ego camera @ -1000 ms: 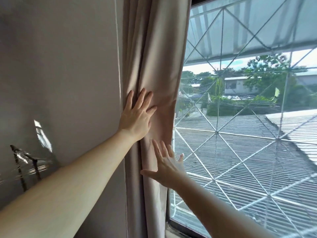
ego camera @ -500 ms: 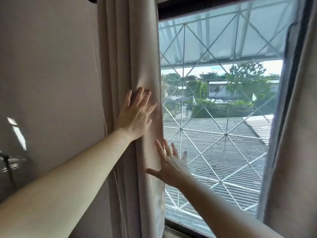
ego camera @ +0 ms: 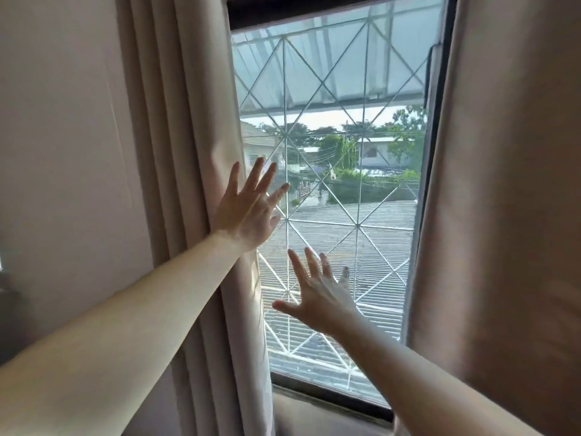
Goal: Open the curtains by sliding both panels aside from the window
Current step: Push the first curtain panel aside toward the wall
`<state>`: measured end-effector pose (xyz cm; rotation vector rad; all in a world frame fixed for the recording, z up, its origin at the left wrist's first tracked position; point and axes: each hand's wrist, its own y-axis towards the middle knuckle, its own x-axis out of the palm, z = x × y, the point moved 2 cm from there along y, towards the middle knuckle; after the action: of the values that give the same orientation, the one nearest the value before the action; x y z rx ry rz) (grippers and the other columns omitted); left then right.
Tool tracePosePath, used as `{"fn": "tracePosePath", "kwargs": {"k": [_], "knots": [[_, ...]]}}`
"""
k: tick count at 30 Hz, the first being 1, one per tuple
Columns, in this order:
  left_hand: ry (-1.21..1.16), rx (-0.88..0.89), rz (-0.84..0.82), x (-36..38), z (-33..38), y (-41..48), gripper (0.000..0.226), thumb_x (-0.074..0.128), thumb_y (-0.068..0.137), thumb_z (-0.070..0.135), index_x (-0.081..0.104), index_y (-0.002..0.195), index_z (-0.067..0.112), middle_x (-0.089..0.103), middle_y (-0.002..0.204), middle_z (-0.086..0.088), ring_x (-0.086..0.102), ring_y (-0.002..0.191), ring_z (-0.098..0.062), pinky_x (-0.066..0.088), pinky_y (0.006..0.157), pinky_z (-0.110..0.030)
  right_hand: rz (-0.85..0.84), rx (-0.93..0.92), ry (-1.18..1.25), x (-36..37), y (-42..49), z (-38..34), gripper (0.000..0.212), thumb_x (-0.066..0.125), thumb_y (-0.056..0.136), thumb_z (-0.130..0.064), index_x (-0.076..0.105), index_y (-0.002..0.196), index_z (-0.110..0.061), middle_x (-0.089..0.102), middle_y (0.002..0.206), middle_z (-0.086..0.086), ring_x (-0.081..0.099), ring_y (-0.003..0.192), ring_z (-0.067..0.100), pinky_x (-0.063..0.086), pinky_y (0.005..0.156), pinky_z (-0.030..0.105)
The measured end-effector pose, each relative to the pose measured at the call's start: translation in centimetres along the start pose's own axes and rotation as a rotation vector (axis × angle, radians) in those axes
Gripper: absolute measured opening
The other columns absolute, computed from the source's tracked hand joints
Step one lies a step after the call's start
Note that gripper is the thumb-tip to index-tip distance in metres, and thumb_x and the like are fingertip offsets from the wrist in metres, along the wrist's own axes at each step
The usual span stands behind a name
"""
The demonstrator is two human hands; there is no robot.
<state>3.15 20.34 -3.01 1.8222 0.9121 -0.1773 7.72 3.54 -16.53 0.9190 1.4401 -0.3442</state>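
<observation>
Since the earlier frame both hands have come off the left curtain panel point(ego camera: 188, 171): the left hand point(ego camera: 248, 209), which lay flat on the fabric, now sits at the panel's inner edge with most of it in front of the window point(ego camera: 339, 190), and the right hand point(ego camera: 317, 294) has drifted further toward the middle of the window. The fingers point(ego camera: 261, 177) of both hands are spread wide and hold nothing. The left panel hangs bunched against the left side of the window; the right curtain panel point(ego camera: 503, 184) hangs at the right side, still overlapping the window's right frame, so that side looks like the step remaining. The risk is that the released left panel, no longer pressed, relaxes back over the glass and the folds spread again. Reaching across for the right panel with open palms could also just push the cloth against the glass instead of sliding it along its rail, and a sharp sideways tug low on the fabric may jam the hangers above, which are out of view.
</observation>
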Motion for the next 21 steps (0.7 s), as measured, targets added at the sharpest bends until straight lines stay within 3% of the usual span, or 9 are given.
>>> {"fn": "tracePosePath", "kwargs": {"k": [14, 21], "knots": [[-0.194, 0.133, 0.054, 0.8, 6.0, 3.3, 0.073, 0.035, 0.107, 0.064, 0.009, 0.171, 0.04, -0.002, 0.181, -0.005, -0.002, 0.168, -0.033, -0.002, 0.132, -0.066, -0.005, 0.16, -0.108, -1.4, -3.4, 5.5, 0.11, 0.037, 0.086, -0.091, -0.028, 0.16, -0.042, -0.028, 0.174, 0.002, -0.02, 0.161, 0.036, -0.009, 0.119, 0.081], [-0.32, 0.191, 0.129, 2.0, 8.0, 6.8, 0.072, 0.032, 0.107, 0.067, 0.011, 0.17, 0.04, 0.003, 0.181, -0.004, 0.001, 0.168, -0.032, 0.001, 0.132, -0.067, 0.023, 0.282, -0.185, -2.7, -3.1, 8.1, 0.11, 0.036, 0.087, -0.09, -0.032, 0.159, -0.042, -0.029, 0.174, 0.001, -0.024, 0.161, 0.034, -0.008, 0.121, 0.079]]}}
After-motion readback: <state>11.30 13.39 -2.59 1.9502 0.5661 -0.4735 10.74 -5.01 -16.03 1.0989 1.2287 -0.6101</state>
